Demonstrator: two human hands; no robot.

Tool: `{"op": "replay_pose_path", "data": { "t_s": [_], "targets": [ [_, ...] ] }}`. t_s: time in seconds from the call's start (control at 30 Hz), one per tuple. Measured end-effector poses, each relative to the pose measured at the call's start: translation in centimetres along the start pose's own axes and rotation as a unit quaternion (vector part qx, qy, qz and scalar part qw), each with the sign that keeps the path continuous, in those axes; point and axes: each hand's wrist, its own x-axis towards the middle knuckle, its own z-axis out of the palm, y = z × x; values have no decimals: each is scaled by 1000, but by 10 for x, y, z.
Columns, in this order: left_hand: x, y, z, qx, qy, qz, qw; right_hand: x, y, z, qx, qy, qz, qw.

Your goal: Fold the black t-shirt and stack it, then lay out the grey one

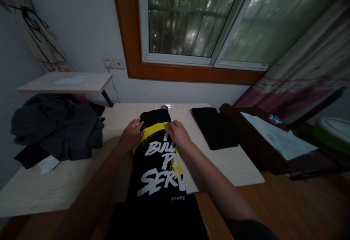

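Both long sides of the shirt [157, 160] have a hand on them: the left hand [131, 135] at one edge, the right hand [179, 134] at the other, both near the yellow band. The left fingers are loosely bent, the right ones curled more; whether either pinches the cloth or only presses it, I cannot tell. Such a grip from two sides probably keeps the strip straight and flat. The shirt lies lengthwise on the worktop [224, 170], its near part by the front edge, so both arms can reach it evenly. Grey clothes [62, 130] are heaped at the left, partly beneath the shelf [43, 81], and a flat black item [216, 128] lies at the right, well apart, perhaps to leave the middle for the hands.
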Motion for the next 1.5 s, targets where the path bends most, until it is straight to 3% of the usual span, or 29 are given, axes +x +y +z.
{"op": "replay_pose_path", "data": {
  "t_s": [0.17,0.3,0.43,0.67,1.17,1.5],
  "targets": [
    [22,34,20,70,-36,29,997,37,-12,38,-15,-20,-84,996],
    [35,39,38,83,-51,7,995,55,-10,59,-46,-73,-72,994],
    [40,32,48,85,-54,-16,995,66,4,63,-68,-80,-22,994],
    [39,28,45,81,-53,-29,995,74,33,58,-75,-103,40,991],
    [23,36,43,91,-28,-45,994,48,24,58,-107,-27,55,992],
    [2,43,38,94,4,-46,995,-7,5,42,-102,0,48,994]
  ]
}}
